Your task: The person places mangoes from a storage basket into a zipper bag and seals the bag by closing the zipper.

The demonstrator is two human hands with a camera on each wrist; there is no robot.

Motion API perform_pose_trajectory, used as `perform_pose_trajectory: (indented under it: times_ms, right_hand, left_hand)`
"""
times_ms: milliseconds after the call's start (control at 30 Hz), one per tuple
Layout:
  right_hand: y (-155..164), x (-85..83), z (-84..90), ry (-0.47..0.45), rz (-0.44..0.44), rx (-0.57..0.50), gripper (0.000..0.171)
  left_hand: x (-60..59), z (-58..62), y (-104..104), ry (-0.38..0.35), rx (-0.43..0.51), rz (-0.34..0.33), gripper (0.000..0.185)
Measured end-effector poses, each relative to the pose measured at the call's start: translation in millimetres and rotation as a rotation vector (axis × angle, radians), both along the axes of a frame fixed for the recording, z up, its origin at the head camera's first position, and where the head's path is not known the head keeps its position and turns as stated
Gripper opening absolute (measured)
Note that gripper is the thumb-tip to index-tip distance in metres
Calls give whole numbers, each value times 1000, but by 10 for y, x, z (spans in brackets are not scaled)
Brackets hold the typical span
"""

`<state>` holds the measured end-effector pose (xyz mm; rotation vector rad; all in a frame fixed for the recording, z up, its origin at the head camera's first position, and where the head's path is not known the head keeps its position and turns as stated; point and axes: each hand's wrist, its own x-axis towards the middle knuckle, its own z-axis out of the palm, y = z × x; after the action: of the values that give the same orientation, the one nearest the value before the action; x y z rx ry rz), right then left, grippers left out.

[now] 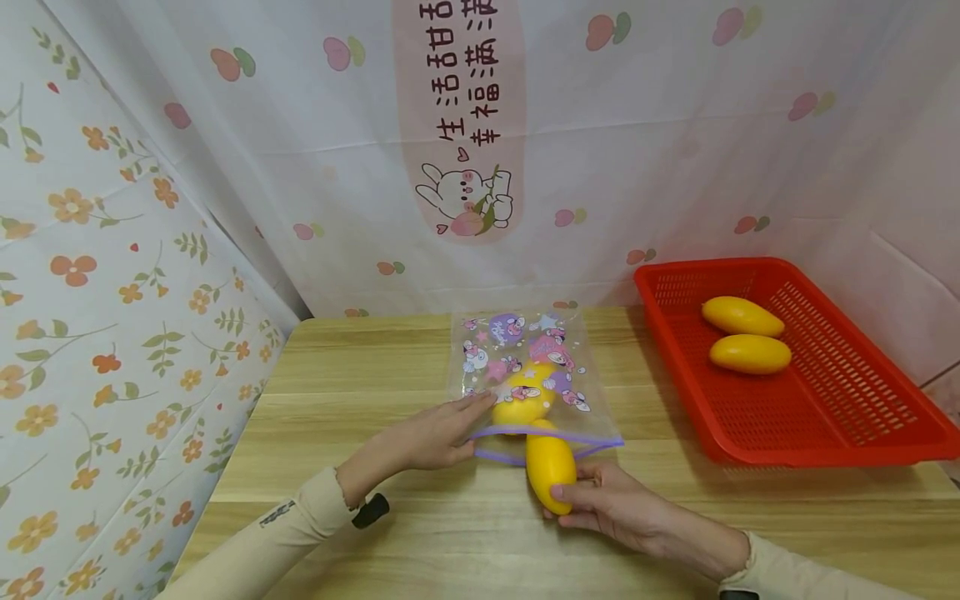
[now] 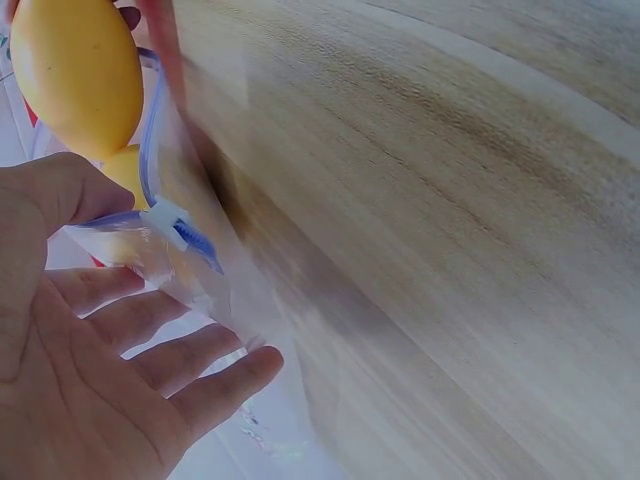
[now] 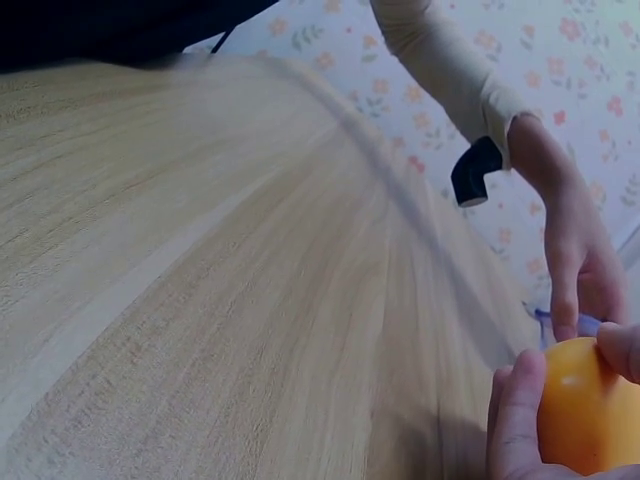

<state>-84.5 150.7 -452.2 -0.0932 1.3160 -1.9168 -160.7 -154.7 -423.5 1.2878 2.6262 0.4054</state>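
Note:
A clear zipper bag [image 1: 480, 333] with cartoon prints and a purple-edged mouth lies on the table, a yellow mango [image 1: 517, 408] inside it. My right hand [image 1: 618, 507] grips another mango [image 1: 551, 475] by its near end; the far end is at the bag's mouth. On the bag's left side rests my left hand [image 1: 442, 433]. In the left wrist view its thumb [image 2: 85, 190] touches the purple rim near the white slider [image 2: 168, 222], while the other fingers extend spread against the bag. The right wrist view shows the held mango [image 3: 585, 410] between thumb and fingers.
A red plastic basket [image 1: 750, 429] stands at the right of the wooden table [image 1: 360, 375]. Two mangoes [image 1: 750, 354] lie in it. A patterned white curtain [image 1: 337, 208] hangs behind the table, and a floral cloth [image 1: 120, 333] hangs on the left.

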Motion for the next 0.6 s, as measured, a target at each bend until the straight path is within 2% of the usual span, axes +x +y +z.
perform_pose_trajectory:
  times_ms: [400,600]
  right_hand:
    - [-62,-2,54,-18,-60,36,51]
    - [-79,6,72,-27,-74,14,50]
  left_hand:
    - [-4,11,3,-6,11,5,69]
    - [4,18,9,-1,10,6,69]
